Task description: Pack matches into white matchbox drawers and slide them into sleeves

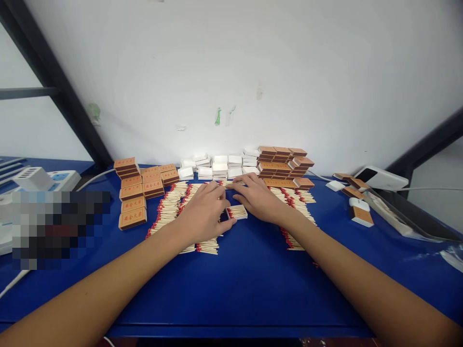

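Observation:
A small white matchbox tray [242, 216] with several red-tipped matches in it lies on the blue table. My left hand [204, 212] is at its left, thumb stretched along the near left corner and fingers bent over the matches behind. Thumb and fingers stand apart. Beyond the tray, my right hand [257, 198] reaches in from the right with spread fingers, their tips by matches [227, 183] at the back. Loose matches [168, 212] lie in rows under and beside the left hand. More matches [294, 241] lie under the right forearm.
Empty white trays [220, 168] are stacked along the wall. Brown matchbox sleeves [278, 168] stand at back right, others [132, 217] at left. A power strip [61, 180] lies far left. On the right are a white device [385, 178] and an earbud case [360, 204].

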Tool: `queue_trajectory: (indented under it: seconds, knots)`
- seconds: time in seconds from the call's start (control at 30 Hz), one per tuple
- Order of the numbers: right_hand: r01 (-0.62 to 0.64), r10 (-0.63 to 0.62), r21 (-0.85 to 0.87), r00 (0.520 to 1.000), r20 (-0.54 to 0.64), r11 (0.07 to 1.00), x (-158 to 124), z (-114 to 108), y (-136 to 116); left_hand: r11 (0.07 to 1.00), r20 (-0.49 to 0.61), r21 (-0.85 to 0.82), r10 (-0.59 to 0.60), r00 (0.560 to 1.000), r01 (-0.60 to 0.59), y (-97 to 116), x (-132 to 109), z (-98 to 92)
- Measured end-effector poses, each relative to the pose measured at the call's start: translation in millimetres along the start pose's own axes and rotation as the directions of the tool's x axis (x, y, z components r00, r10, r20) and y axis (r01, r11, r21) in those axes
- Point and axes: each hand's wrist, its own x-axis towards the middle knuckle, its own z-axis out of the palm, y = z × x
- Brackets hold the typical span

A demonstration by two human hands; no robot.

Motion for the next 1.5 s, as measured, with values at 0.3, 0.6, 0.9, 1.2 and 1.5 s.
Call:
queue_trajectory:
  seconds: [0.3, 0.6, 0.9, 1.2, 1.5]
  knots:
    - [0.0, 0.002, 0.04, 0.999, -0.034, 0.999, 0.0, -1.2, 0.1, 1.0, 0.002, 0.013, 0.003, 1.0, -0.003, -1.8, 1.0, 1.0]
    - [-0.015, 0.017, 0.11, 1.0, -0.019, 0.994, -0.6, -1.6, 4.6, 1.0, -0.02, 0.018, 0.018, 1.0, -0.018, -1.2, 0.2, 1.6]
    - [-0.002, 0.001, 0.109, 1.0, 0.005, 0.994, -11.0, -23.1, 5.0, 1.0, -0.007, 0.013, -0.007, 1.0, 0.007, -1.1, 1.2, 1.5]
    - [0.142, -0.147, 0.091, 0.988, 0.05, 0.986, -18.1, -37.9, -25.3, 1.0, 0.037, 0.018, -0.024, 0.999, 0.023, 1.1, 1.6, -0.3]
    - [-0.1, 0.098, -0.051, 0.994, -0.042, 0.994, -8.9, -13.6, 22.0, 1.0, 0.024, -0.019, 0.005, 1.0, -0.005, 4.1, 0.8, 1.0]
